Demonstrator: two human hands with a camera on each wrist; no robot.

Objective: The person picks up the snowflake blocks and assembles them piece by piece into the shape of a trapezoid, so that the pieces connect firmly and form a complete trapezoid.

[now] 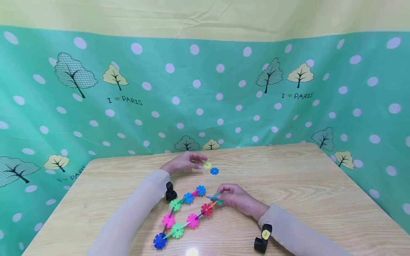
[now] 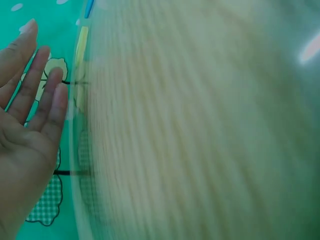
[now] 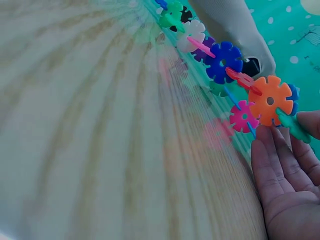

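Note:
My left hand (image 1: 185,161) reaches over the far part of the table, its fingers fairly straight and holding nothing. Just beyond its fingertips lies a yellow notched disc (image 1: 207,165), with a blue notched disc (image 1: 214,171) beside it. In the left wrist view the hand (image 2: 32,135) has its fingers extended near the yellow disc (image 2: 81,46). My right hand (image 1: 237,199) pinches a green notched disc (image 3: 294,125) between thumb and fingers. That disc is joined to an orange disc (image 3: 270,100) at one end of a chain of interlocked discs, bent into a loop shape.
The chain's corner is a dark blue disc (image 1: 160,241) near the front; its other end is a blue disc (image 1: 200,190). Black wrist cameras sit on the left sleeve (image 1: 137,209) and right sleeve (image 1: 298,231). A patterned cloth (image 1: 198,92) hangs behind the wooden table (image 1: 307,177).

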